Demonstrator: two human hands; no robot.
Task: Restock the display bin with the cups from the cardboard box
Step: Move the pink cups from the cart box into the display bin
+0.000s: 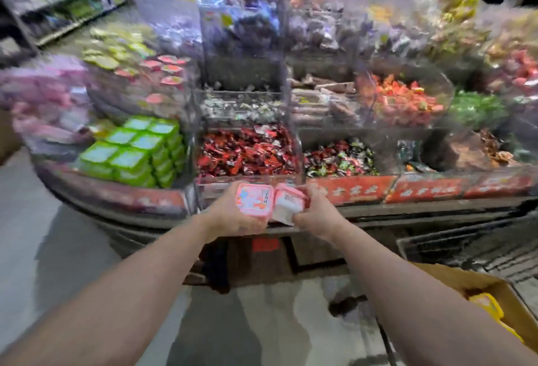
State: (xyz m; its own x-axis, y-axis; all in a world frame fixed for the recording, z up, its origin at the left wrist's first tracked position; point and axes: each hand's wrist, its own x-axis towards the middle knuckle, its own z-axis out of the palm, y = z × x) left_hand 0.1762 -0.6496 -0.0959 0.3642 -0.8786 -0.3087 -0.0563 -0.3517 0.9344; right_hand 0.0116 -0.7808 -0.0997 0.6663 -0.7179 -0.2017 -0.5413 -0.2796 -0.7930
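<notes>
Fingers of the left hand (233,217) and right hand (316,214) curl round two pink-lidded cups (252,200) held before the display bin (352,188), seemingly light, rigid-walled, best gripped by their sides under the rim.

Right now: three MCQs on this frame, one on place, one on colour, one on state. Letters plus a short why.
1. Where is the cardboard box?
A. lower right, by the floor
B. on the top shelf
C. left of the green tubs

2. What colour are the lids of the cups being held?
A. blue
B. pink
C. black

3. What is the left hand doing?
A. hanging idle
B. pressing flat on the counter
C. holding a cup

Answers: 1 A, box sits at the lower right corner. 2 B, both lids show pink. 3 C, its fingers wrap a cup, as the right hand does.
</notes>
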